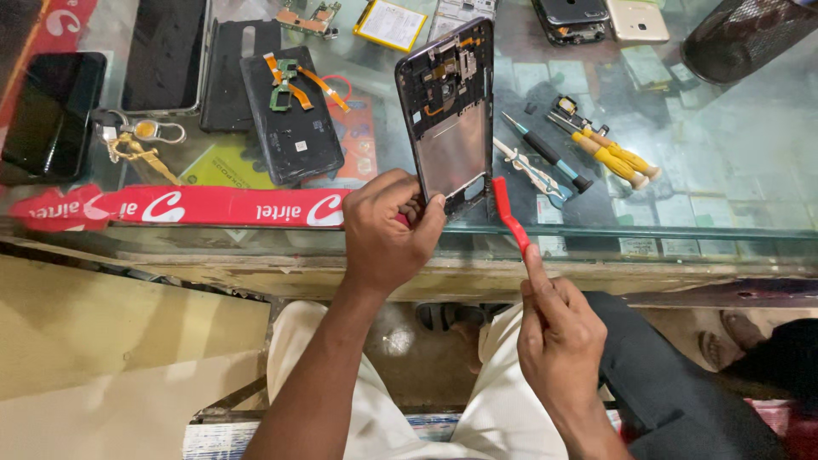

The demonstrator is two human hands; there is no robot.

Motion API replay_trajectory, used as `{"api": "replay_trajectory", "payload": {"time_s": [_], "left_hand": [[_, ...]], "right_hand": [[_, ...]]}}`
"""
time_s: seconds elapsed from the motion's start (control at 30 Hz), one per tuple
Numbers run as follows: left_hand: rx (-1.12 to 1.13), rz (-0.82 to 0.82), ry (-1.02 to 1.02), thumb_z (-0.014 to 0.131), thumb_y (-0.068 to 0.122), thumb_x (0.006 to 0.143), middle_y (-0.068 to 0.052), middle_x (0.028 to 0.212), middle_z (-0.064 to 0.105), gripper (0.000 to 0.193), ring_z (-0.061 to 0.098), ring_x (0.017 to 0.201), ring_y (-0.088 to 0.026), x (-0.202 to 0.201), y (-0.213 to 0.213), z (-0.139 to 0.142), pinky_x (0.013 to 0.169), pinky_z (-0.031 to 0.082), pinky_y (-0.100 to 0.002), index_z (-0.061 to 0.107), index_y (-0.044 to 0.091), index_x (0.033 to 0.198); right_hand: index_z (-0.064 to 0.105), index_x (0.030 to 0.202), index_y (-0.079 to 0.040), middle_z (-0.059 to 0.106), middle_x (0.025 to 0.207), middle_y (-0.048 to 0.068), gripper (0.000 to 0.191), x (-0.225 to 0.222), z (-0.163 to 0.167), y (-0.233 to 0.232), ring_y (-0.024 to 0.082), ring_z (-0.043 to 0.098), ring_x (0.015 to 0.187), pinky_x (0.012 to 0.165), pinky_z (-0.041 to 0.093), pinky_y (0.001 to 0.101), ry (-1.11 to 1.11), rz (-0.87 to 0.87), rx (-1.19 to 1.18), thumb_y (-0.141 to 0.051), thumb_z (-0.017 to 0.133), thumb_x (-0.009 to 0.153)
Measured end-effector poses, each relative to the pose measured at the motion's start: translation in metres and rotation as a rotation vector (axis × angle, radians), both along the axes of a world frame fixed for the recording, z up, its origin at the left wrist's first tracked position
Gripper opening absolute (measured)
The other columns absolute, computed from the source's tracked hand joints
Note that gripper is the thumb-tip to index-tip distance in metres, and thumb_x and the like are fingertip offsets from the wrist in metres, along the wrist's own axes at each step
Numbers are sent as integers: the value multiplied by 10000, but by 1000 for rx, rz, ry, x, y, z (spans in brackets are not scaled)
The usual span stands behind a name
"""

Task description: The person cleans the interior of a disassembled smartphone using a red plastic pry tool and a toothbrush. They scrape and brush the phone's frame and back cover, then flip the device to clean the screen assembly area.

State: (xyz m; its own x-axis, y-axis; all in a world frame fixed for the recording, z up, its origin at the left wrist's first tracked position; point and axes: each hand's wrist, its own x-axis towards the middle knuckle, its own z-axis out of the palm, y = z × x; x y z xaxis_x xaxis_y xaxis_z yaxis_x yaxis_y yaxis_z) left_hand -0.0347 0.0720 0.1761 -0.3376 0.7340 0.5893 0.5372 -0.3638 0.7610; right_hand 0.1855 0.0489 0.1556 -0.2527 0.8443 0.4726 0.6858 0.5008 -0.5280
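A long red-and-white sticker strip [183, 206] lies along the counter edge; a dark phone screen [53, 115] at far left.

Your arms are bare from the hands back to the bottom edge of the view, with no sleeves, cuffs or gloves showing. Your left hand [388, 230] and right hand [558, 328] carry no ring, watch or band that can be made out. Below the forearms, your legs are covered in pale, off-white cloth [498, 417] that falls in soft folds. Between your knees a dark strapped sandal [443, 317] shows on your foot.
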Motion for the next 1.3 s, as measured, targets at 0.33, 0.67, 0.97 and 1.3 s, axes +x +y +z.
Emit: {"api": "replay_trajectory", "payload": {"time_s": [0.33,0.67,0.97,1.3], "left_hand": [[0,-19,-41,734,48,858,-51,685,569,131,546,534,-113,0,1,0,515,419,-277,651,-9,773],[-4,17,20,763,43,851,-82,684,541,259,523,546,-154,-2,1,-3,538,399,-302,555,-29,713],[-13,0,-22,756,49,853,-71,665,550,235,546,511,-162,-1,2,-4,506,402,-313,582,-10,705],[5,-14,-11,748,44,854,-77,677,562,199,545,533,-167,-1,0,0,523,404,-312,608,-15,725]], "right_hand": [[671,1365,-158,487,672,96,476,11,25,2,187,454,532,553,434,309,-1,17,-82,8,657,919],[579,1411,-111,646,967,139,447,-12,24,-10,163,628,821,723,506,312,205,189,-73,-7,605,978],[678,1328,-94,527,668,80,425,-3,10,-19,162,507,566,554,427,298,159,149,-102,22,676,920],[704,1303,-120,437,620,91,466,1,16,-21,192,441,504,500,405,309,18,121,-70,9,725,855]]}}
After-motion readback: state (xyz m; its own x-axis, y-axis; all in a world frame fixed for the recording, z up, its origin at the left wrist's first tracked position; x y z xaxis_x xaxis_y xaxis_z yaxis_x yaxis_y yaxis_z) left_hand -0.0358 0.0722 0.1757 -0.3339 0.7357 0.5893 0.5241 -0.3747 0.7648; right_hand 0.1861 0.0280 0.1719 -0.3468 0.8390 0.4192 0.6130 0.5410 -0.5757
